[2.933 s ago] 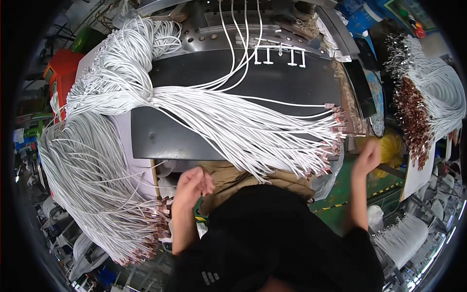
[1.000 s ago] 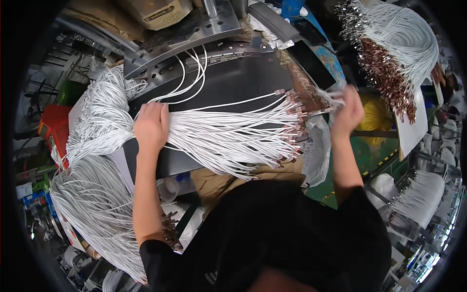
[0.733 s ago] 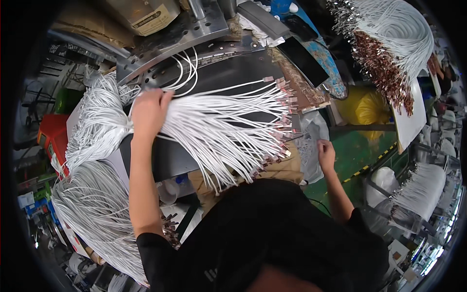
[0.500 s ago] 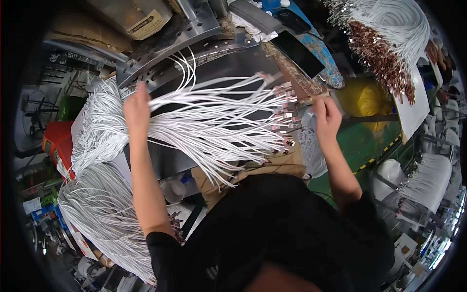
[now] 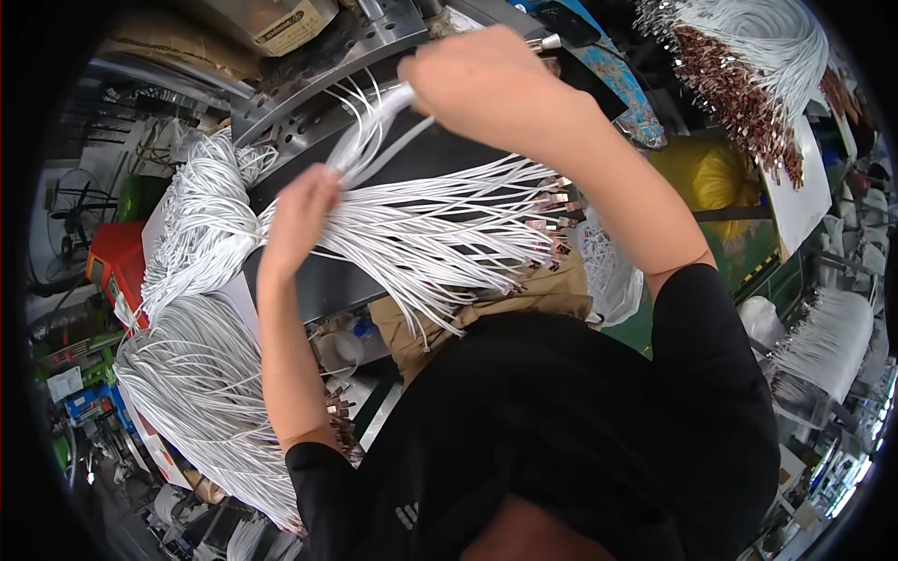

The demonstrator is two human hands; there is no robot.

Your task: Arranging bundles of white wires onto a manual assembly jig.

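While my left hand (image 5: 301,213) presses closed on the fanned bundle of thin white cables with copper-coloured ends (image 5: 440,238) lying across the dark grey work surface (image 5: 318,285), my right hand (image 5: 477,79) grips a few white cable strands (image 5: 374,131), lifted above it.

Dark worktop (image 5: 318,280) w/ metal plate (image 5: 318,56) behind; green floor (image 5: 776,280) (right side).

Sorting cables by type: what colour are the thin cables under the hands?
White cables, with coppery-brown end plugs; head view.
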